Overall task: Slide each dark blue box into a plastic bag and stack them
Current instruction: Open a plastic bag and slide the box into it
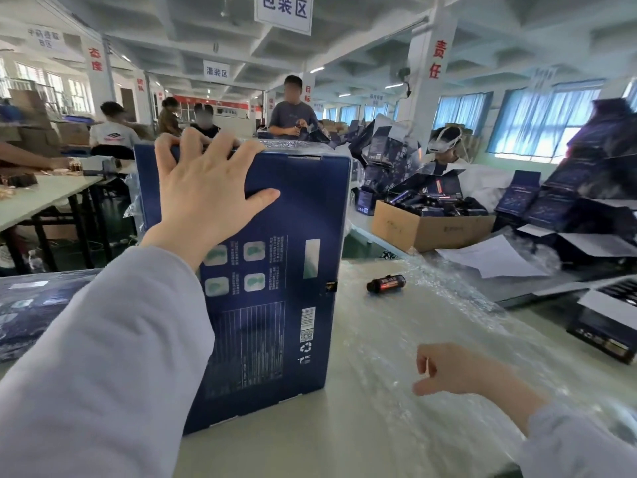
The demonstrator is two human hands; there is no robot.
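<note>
At centre of the tabletop (310, 453), toward twelve o'clock, the dark blue box (275, 270) stands on end, its printed back facing the wearer. The left hand (206, 188) grips its top edge with fingers hooked over and the thumb flat on the face — judged to steady it upright for bagging. At four o'clock the right hand (455, 369) hangs over the plastic bags (431, 305), fingers loosely curled; whether it pinches film cannot be told.

Box condition: matte navy card with text panels, four pale pictures, a barcode and a recycling mark. The near face looks unwrapped, though crumpled film shows behind its top and left edges. At nine o'clock lies a wrapped box (38, 305) — judged the stack's start.
</note>
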